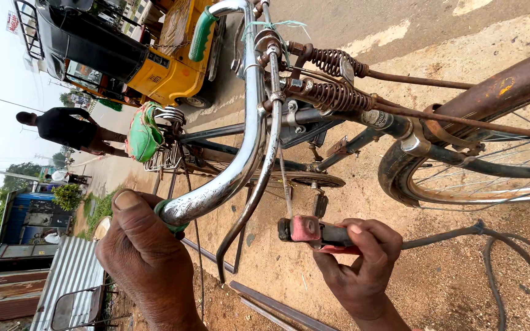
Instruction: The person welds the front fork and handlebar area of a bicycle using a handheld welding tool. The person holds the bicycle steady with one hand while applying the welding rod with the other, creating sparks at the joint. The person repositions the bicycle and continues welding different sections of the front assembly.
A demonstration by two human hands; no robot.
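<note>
**spokes_n_rust:** Two hands busy here, what's each one doing?

**me:** Left hand is wrapped tight round the end of the chrome handlebar, fingers closed over the green grip stub, thumb laid along the top. I reckon that's what keeps the front end from swinging, bc the bike is only leaning and the front wheel wants to flop.

**spokes_n_rust:** And the red thing?

**me:** Right hand is clamped round the handles of a pair of red pliers, fingers curled shut, thumb on top. Nose of the pliers sits right at the bottom end of the thin brake rod that hangs down from the bar, just beside the brake lever. Whether the nose actually bites the rod or just touches it, can't tell from this angle tbh.

**spokes_n_rust:** Why so low?

**me:** Prob bc that's where the rod ends, and holding near the handle ends gives more leverage imo.

**spokes_n_rust:** Anything else around?

**me:** Rusty springs up by the stem, yellow auto-rickshaw behind, black hose on the dirt.
</note>
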